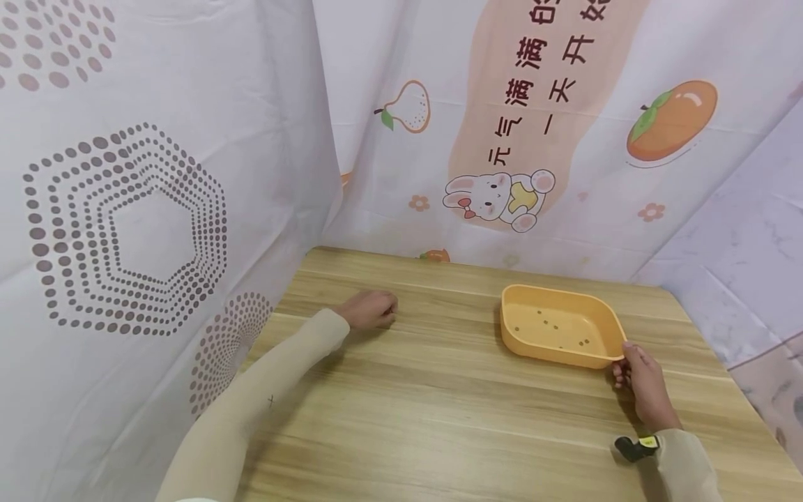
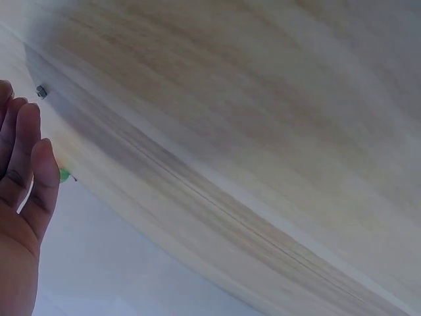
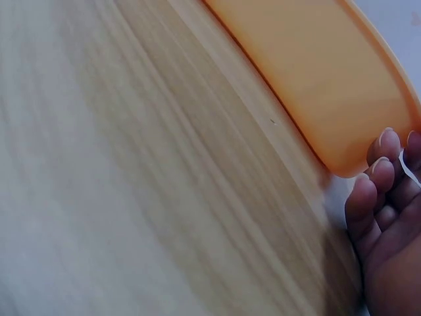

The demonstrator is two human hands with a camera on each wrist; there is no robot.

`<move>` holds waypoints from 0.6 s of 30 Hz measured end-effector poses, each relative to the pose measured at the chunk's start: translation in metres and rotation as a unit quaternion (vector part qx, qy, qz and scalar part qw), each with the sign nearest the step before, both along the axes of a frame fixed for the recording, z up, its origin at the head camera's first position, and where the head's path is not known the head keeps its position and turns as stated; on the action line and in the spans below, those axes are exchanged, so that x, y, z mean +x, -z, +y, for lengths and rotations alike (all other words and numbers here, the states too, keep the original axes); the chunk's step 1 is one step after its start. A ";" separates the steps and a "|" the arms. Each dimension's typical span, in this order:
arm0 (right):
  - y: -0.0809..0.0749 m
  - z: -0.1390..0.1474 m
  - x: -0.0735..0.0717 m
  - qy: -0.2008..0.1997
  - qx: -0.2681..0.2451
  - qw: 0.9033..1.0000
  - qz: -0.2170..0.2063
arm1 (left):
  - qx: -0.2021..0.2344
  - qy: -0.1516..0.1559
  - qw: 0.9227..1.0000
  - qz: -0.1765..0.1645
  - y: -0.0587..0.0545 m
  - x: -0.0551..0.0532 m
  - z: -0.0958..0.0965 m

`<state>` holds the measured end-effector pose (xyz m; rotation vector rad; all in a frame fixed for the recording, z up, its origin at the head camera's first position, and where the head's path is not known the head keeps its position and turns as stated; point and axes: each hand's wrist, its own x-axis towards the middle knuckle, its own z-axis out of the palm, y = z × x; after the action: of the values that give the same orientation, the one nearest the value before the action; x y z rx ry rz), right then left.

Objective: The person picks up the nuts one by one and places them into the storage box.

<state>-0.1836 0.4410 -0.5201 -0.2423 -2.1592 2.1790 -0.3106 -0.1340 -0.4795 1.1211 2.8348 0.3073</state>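
Note:
An orange-yellow plastic tray (image 1: 544, 348) stands at the right of the wooden table, with several tiny dark pieces (image 1: 546, 322) scattered on its floor. My right hand (image 1: 646, 383) grips the tray's near right corner, and the right wrist view shows bent fingers at the tray wall (image 3: 316, 85). Far to the left, my left hand (image 1: 370, 310) is low over the table with relaxed, bent fingers. Just beyond its fingertips in the left wrist view lies a small dark metallic piece (image 2: 41, 91), perhaps a nut. That piece is hidden in the head view.
The wood-grain table (image 1: 414, 418) spans the space between my arms. A white patterned curtain (image 1: 270, 139) hangs along the left side, and a printed cloth (image 1: 389, 181) hangs behind the table's far edge. A black device (image 1: 635, 447) sits at my right wrist.

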 end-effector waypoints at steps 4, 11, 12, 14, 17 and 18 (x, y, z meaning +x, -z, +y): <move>0.002 0.000 -0.001 0.002 0.002 1.000 0.006 | -0.002 0.001 1.000 -0.001 0.001 -0.002 0.001; 0.001 0.000 -0.001 0.002 -0.001 1.000 0.004 | 0.009 0.009 1.000 0.004 0.001 -0.004 0.004; 0.001 -0.001 -0.001 0.001 0.001 1.000 0.002 | 0.008 0.010 1.000 0.008 0.001 -0.004 0.004; -0.001 -0.001 0.000 0.000 0.004 1.000 -0.001 | 0.007 0.012 1.000 0.014 0.001 -0.005 0.005; -0.005 -0.003 0.002 -0.002 0.002 1.000 -0.004 | 0.010 0.017 1.000 0.016 -0.001 -0.005 0.008; -0.006 -0.003 0.002 -0.002 0.000 1.000 -0.005 | 0.011 0.018 1.000 0.016 -0.002 -0.005 0.009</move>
<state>-0.1814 0.4376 -0.5146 -0.2489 -2.1673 2.1847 -0.3158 -0.1254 -0.4771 1.1920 2.8420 0.3205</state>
